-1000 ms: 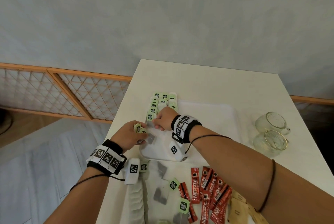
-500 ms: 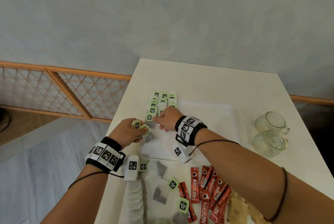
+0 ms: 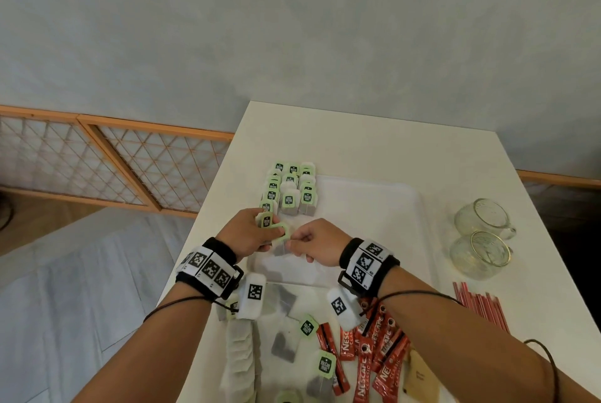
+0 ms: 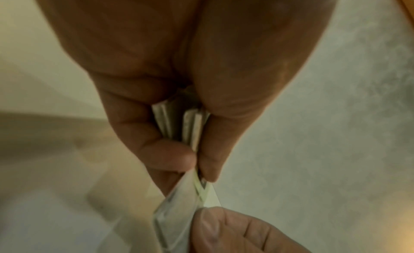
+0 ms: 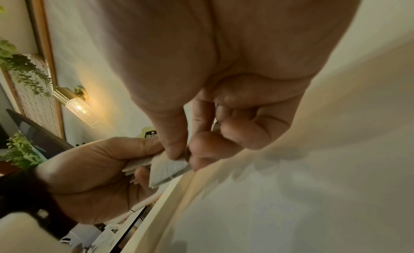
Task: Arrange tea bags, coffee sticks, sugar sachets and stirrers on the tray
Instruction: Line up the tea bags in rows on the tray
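Observation:
My left hand (image 3: 275, 231) grips a small stack of green-tagged tea bags (image 4: 179, 125) over the near left corner of the white tray (image 3: 374, 207). My right hand (image 3: 292, 242) meets it and pinches one tea bag (image 5: 168, 170) at the stack's end between thumb and forefinger. Rows of tea bags (image 3: 289, 189) lie on the tray's far left corner. Red coffee sticks (image 3: 374, 347), brown sugar sachets (image 3: 419, 376) and red stirrers (image 3: 481, 308) lie on the table near me.
Two glass jars (image 3: 481, 240) stand to the right of the tray. Loose tea bags (image 3: 286, 341) and a long row of white bags (image 3: 240, 360) lie at the near left. The table's left edge runs close beside my left hand.
My right hand has drawn back from the tea bag rows to the left hand and now pinches a bag from its stack. The left hand has shifted slightly forward and right.

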Demonstrator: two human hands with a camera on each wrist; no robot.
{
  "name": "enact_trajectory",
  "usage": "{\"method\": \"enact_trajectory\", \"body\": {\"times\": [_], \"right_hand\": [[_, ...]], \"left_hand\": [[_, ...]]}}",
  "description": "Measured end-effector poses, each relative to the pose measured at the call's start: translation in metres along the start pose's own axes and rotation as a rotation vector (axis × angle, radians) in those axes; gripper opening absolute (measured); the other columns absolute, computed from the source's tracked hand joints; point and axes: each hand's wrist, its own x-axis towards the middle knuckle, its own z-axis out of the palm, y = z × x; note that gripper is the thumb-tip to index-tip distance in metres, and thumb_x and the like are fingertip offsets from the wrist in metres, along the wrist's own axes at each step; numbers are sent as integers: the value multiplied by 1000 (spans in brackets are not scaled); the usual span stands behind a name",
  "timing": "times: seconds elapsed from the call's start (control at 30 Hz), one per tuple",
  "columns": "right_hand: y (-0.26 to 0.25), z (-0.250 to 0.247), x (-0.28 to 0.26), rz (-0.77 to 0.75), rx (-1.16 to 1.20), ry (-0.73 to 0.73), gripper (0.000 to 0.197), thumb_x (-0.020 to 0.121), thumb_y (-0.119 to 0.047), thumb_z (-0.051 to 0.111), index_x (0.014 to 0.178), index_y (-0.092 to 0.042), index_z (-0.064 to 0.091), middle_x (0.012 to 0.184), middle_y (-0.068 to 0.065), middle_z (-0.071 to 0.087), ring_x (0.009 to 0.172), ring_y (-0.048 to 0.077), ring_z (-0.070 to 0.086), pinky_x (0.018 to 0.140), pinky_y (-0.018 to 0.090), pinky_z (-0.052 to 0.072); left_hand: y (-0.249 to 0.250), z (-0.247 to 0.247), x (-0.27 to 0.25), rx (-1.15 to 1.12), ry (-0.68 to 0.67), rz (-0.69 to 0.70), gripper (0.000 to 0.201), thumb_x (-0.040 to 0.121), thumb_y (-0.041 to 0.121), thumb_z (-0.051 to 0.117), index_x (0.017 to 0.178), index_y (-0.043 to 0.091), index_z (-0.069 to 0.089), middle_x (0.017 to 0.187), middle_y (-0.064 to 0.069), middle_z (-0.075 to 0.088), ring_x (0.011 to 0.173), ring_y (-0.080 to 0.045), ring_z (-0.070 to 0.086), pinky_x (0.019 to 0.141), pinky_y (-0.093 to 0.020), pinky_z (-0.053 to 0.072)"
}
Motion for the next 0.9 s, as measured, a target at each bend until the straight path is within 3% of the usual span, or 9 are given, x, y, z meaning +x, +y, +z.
{"method": "enact_trajectory", "body": {"times": [0.13, 0.23, 0.37, 0.47, 0.57, 0.73, 0.9], "right_hand": [[4, -3, -1, 35, -11, 20, 28, 94, -32, 65, 70, -19, 70, 66, -7, 66, 57, 8, 58, 53, 15, 42], [4, -8, 3, 96, 27, 125, 31, 91, -32, 65, 64, -17, 70, 64, 1, 65, 58, 13, 59, 59, 22, 45], [-1, -10, 13, 146, 68, 254, 37, 90, -33, 68, 56, -18, 68, 53, -2, 60, 51, 13, 54, 54, 20, 44], [-9, -10, 23, 167, 49, 276, 34, 88, -32, 70, 57, -17, 70, 58, 0, 64, 56, 17, 59, 58, 23, 51], [-17, -10, 30, 193, 19, 261, 32, 89, -31, 70, 61, -14, 73, 61, -2, 67, 58, 16, 61, 63, 24, 53], [-21, -8, 36, 229, 0, 274, 35, 89, -35, 70, 59, -16, 70, 60, -4, 68, 50, 10, 58, 54, 22, 44], [-15, -13, 35, 221, 18, 321, 42, 89, -40, 70, 54, -20, 60, 78, 10, 77, 59, 18, 61, 68, 34, 58]], "left_hand": [[-2, 5, 2, -38, 5, 4, 17, 85, 8, 78, 93, 5, 63, 72, -9, 58, 54, -13, 55, 54, -23, 53], [-3, 3, 5, -98, 60, -18, 12, 89, 6, 72, 97, 5, 64, 84, -14, 66, 67, -19, 67, 62, -26, 59], [-2, -3, 7, -159, 59, -59, 16, 88, -11, 59, 98, 1, 62, 86, -14, 63, 73, -23, 63, 65, -28, 60], [-2, -6, 5, -150, 37, -95, 27, 83, -20, 50, 93, 3, 62, 82, -10, 63, 71, -23, 60, 63, -26, 58], [-3, -8, 6, -124, 41, -110, 25, 84, -18, 51, 92, 2, 61, 85, -14, 64, 71, -24, 61, 61, -25, 59], [-2, -9, 10, -128, 47, -116, 20, 84, -16, 54, 89, 2, 62, 88, -18, 59, 77, -27, 57, 61, -25, 59], [-1, -10, 10, -124, 34, -116, 17, 85, -14, 54, 86, 2, 61, 88, -16, 56, 80, -28, 54, 69, -28, 60]]}}
